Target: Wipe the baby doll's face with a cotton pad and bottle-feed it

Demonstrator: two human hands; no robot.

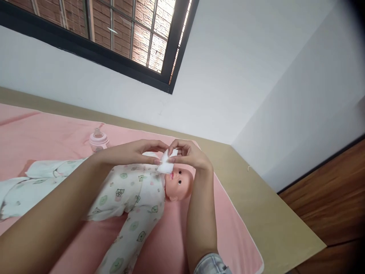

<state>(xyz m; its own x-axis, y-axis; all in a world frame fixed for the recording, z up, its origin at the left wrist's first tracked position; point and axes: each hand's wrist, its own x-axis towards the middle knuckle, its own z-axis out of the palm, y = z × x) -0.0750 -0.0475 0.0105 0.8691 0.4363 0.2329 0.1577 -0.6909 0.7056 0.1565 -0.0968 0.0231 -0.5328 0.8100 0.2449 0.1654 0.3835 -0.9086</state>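
A baby doll (178,186) in white pyjamas with green animal prints lies on its back on a pink sheet (239,236), its head towards the right. Above its chin and neck, both my hands pinch a small folded white tissue (165,166). My left hand (145,151) grips the tissue's left side between thumb and fingers. On the opposite side my right hand (188,154) has thumb and fingertips closed on it. The tissue hides part of the doll's neck, and my right forearm covers part of the head's crown.
A pink baby bottle (98,140) stands on the sheet beyond the doll's legs. Tan board (251,205) borders the sheet at the right and back. White walls (222,76) rise behind, with a dark-framed window (168,82). Brown wood panelling (336,201) is at the right.
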